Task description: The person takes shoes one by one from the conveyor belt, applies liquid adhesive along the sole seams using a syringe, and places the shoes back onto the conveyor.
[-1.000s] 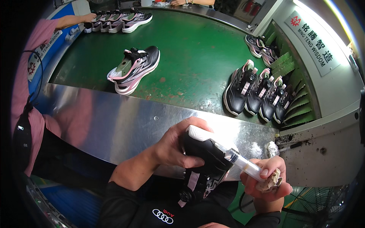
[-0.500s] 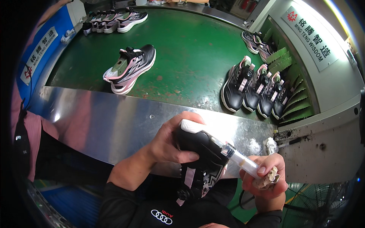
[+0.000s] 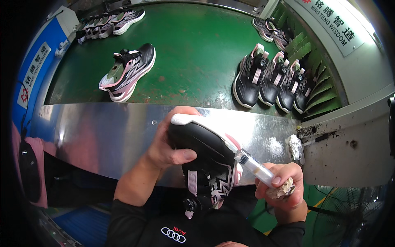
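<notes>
My left hand [image 3: 166,142] grips a black sneaker [image 3: 201,142] by its toe, fingers behind the white sole and thumb on the upper. The shoe is tilted, toe up and away from me, its pale strap and round dial toward my body. My right hand [image 3: 284,183] is closed round a clear plastic syringe [image 3: 257,168] and a crumpled, cream-smeared wad [image 3: 284,190] at its rear end. The syringe's front end points at the seam between sole and upper on the shoe's right side; whether the tip touches is hard to make out.
A steel ledge [image 3: 103,136] borders the green belt [image 3: 181,53]. One sneaker [image 3: 129,74] lies on the belt at left, several more [image 3: 111,24] at far left. Upright sneakers [image 3: 249,78] stand at right beside green bristle strips [image 3: 302,49]. Crumpled white wrapping [image 3: 294,147] sits by the right wall.
The shoe has turned, showing more of its right side and pink-white sole. The syringe tip has moved along the sole seam toward the heel. My view has shifted slightly.
</notes>
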Available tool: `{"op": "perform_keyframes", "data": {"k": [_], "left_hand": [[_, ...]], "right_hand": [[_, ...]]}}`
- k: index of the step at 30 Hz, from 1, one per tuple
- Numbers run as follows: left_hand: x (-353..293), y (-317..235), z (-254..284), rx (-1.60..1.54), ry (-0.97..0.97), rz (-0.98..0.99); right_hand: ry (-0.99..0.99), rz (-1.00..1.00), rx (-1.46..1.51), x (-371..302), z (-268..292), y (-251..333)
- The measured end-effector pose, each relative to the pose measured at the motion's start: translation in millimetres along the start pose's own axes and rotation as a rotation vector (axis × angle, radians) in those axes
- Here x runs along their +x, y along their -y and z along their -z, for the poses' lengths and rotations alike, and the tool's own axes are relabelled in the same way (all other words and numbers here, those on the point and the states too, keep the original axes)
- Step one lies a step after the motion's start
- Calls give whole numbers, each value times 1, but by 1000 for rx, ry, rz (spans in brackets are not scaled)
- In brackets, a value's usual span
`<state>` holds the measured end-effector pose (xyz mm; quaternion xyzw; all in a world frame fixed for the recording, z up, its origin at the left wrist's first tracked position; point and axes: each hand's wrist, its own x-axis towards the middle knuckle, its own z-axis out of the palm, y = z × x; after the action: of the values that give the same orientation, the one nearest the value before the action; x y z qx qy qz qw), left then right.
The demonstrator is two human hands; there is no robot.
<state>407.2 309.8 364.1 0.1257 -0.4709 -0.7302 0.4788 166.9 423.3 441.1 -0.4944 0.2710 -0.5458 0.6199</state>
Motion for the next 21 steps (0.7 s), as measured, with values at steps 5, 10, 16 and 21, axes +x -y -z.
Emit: {"op": "perform_keyframes", "data": {"k": [5, 10, 16, 21], "left_hand": [[0, 0, 3, 0, -44, -8], [-1, 1, 5, -69, -153, 26], [3, 0, 6, -105, -191, 41], [6, 2, 12, -38, -228, 133]], "right_hand": [[10, 27, -12, -6, 6, -8], [-3, 31, -2, -14, 13, -20], [17, 70, -6, -23, 23, -37], [25, 17, 44, -32, 27, -45]]}}
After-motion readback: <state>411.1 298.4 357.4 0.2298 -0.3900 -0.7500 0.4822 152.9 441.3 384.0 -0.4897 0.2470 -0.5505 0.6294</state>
